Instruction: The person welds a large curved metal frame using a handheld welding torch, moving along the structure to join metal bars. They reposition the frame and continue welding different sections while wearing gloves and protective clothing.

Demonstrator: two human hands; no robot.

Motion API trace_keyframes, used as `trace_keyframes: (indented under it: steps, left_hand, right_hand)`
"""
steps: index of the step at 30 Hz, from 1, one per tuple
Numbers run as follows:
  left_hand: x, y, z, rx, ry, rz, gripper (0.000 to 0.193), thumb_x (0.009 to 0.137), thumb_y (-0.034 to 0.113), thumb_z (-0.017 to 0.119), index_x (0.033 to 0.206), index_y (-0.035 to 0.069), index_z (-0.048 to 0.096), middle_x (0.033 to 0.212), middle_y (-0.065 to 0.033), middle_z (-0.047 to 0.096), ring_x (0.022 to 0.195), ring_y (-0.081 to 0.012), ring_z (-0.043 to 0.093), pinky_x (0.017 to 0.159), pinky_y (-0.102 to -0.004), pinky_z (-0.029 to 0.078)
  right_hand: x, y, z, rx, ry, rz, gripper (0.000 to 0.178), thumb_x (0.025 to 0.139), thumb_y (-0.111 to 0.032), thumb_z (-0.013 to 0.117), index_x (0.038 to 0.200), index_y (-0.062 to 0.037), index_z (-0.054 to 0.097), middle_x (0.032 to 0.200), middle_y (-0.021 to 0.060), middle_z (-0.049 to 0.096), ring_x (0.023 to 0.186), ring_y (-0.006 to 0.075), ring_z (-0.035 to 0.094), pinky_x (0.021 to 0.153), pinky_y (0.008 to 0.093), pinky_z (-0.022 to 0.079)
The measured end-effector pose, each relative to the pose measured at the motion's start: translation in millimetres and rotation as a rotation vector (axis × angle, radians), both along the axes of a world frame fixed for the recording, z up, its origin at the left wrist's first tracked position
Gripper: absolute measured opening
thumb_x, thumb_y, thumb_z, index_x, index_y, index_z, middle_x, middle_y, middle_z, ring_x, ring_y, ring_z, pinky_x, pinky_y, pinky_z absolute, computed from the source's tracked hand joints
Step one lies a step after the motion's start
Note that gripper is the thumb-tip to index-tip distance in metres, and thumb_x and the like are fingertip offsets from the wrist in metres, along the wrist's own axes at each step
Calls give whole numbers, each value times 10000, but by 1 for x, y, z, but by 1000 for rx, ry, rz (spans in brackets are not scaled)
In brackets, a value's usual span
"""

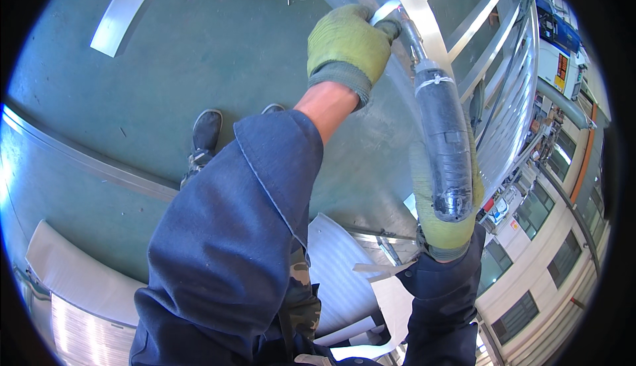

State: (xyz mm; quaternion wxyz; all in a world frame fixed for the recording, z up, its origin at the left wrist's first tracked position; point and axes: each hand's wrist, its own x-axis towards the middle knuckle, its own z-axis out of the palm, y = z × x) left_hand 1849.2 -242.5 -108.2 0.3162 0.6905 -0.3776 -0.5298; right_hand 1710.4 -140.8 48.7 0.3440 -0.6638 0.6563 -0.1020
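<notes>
My right hand (448, 232), in a yellow-green glove, is wrapped around a straight power tool (445, 137) with a dark, tape-wrapped cylindrical body. A slim metal shaft runs from the tool up to a small tip. That tip meets a bright metal slat (384, 12) beside a broad curved metal bar (424, 21), and a small pinkish glow shows there. My left hand (349, 45), gloved the same way, closes around the slat close to the tip. Its fingertips are partly hidden on the far side.
Slatted curved metal framework (493, 54) rises along the right. A loose curved strip (119, 18) lies at the upper left, and a long metal rail (93, 157) crosses the green floor. Curved sheet pieces (79, 260) are near my legs. A white-and-blue machine (556, 61) stands beyond the framework.
</notes>
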Motion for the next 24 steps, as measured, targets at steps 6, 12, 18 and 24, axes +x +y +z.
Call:
trace_keyframes:
  steps: [6, 12, 18, 24]
  left_hand:
    - [-1, 1, 1, 22, 32, 10, 422, 883, 455, 694, 988, 51, 755, 856, -186, 716, 796, -344, 683, 750, -434, 523]
    - [-2, 0, 0, 26, 48, 12, 433, 883, 457, 693, 1006, 46, 756, 878, -192, 721, 805, -345, 692, 760, -425, 530]
    - [1, 1, -1, 39, 25, 1, 429, 887, 451, 691, 1010, 45, 756, 887, -195, 721, 817, -345, 695, 770, -423, 532]
    - [0, -2, 4, 57, 105, -56, 463, 886, 430, 699, 1162, 59, 722, 1044, -168, 738, 963, -309, 704, 856, -407, 527]
  right_hand:
    - [6, -5, -3, -79, 74, 84, 625, 908, 47, 618, 1489, -5, 392, 1342, 123, 564, 1094, 151, 610, 952, 275, 499]
    - [12, -5, 0, 206, -620, -552, 575, 977, 10, 526, 1525, -20, 351, 1338, 113, 554, 1077, 123, 604, 938, 266, 517]
    - [12, -4, -7, 190, -613, -514, 591, 959, 29, 547, 1518, -10, 360, 1328, 102, 563, 1052, 118, 609, 922, 249, 515]
    - [3, -12, -8, -248, 188, 216, 699, 832, 80, 698, 1469, 5, 421, 1253, 126, 612, 993, 141, 627, 861, 250, 508]
